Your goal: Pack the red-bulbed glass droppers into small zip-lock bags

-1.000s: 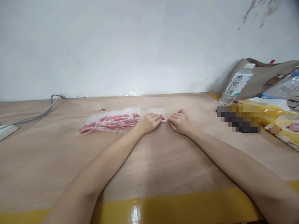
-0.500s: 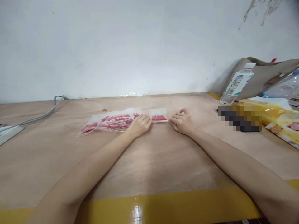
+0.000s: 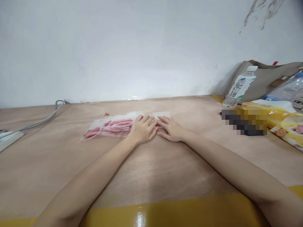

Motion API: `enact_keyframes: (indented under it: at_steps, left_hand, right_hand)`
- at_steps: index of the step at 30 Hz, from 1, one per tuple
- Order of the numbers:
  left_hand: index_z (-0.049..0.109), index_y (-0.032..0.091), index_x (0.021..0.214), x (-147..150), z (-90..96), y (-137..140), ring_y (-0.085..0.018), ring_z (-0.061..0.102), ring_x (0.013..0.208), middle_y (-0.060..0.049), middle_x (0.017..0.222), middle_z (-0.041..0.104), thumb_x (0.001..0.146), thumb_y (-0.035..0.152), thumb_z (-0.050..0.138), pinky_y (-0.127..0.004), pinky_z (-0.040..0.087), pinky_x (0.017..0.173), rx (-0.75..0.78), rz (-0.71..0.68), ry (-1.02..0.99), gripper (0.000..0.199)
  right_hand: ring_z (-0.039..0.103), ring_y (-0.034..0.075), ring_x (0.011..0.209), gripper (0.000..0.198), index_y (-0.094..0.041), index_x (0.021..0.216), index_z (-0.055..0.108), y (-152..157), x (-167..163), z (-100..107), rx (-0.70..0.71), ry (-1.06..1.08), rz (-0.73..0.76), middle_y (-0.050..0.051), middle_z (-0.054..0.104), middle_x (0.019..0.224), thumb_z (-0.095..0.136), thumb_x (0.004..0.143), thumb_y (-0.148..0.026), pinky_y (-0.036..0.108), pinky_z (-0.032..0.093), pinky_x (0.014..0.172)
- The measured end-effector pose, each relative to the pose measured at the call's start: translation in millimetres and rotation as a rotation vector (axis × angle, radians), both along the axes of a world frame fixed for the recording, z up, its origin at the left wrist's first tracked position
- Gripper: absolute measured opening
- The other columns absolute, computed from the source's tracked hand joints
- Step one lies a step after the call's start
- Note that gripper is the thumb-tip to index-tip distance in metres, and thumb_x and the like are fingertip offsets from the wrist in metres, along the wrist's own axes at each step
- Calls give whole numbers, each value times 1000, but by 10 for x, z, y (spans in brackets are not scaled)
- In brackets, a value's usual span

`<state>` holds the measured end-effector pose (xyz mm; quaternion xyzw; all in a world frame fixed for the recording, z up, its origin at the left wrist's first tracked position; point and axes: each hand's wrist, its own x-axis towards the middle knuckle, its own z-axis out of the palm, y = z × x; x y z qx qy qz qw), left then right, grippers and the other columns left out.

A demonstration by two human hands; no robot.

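Observation:
A small clear zip bag [image 3: 161,114] with red pieces inside lies flat on the table, mostly covered by my fingers. My right hand [image 3: 172,129] rests over it from the right, palm down with fingers stretched out. From the left, my left hand [image 3: 143,128] lies with fingers spread at the bag's left edge and over the right end of a pile of similar bags [image 3: 110,126]. These overlap one another and also hold red pieces. The fingertips of both hands nearly meet; whether they touch, I cannot tell.
Grey cables [image 3: 44,119] and a white block [image 3: 11,140] are at the left. On the right stand a plastic bottle [image 3: 240,86] and a grey-beige bag [image 3: 266,82], with yellow packaging [image 3: 288,126] and a blurred dark object [image 3: 255,130] before them. Yellow tape [image 3: 165,211] lines the front edge.
My right hand has moved left from the small bag's right edge onto the bag, its fingers now straightened. My left hand has spread its fingers near the bag's left side.

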<state>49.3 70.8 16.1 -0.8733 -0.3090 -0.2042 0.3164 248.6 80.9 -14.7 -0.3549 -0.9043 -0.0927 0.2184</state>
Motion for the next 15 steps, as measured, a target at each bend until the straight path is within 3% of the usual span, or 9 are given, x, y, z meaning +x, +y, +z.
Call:
enact_keyframes:
  at_steps: [4, 7, 10, 15]
  left_hand:
    - [46, 13, 122, -306, 211, 60, -31, 47, 107, -17, 119, 52, 69, 43, 63, -43, 37, 86, -152, 146, -46, 63]
    - [45, 14, 125, -640, 275, 212, -32, 54, 98, -22, 118, 53, 66, 57, 64, -40, 44, 73, -227, 157, 8, 76]
    - [52, 19, 118, -890, 262, 353, -24, 63, 76, -16, 103, 63, 71, 57, 60, -28, 45, 56, -275, 100, 35, 61]
    - [61, 23, 100, -992, 245, 450, -17, 64, 63, -5, 83, 69, 85, 37, 51, -24, 46, 55, -238, 16, -35, 23]
  right_hand:
    - [46, 25, 114, 45, -17, 117, 50, 45, 125, 4, -125, 7, 23, 14, 51, 123, 40, 86, -48, 40, 39, 92]
    - [55, 23, 99, 38, -18, 102, 53, 77, 409, 25, -173, 74, -19, 13, 57, 112, 49, 80, -50, 37, 44, 82]
    - [60, 21, 86, 38, -19, 98, 51, 107, 694, 13, -207, 134, -118, 11, 61, 101, 53, 77, -51, 34, 46, 73]
    - [59, 23, 83, 46, -18, 98, 50, 124, 876, -30, -183, 140, -268, 11, 61, 100, 52, 74, -57, 40, 40, 79]
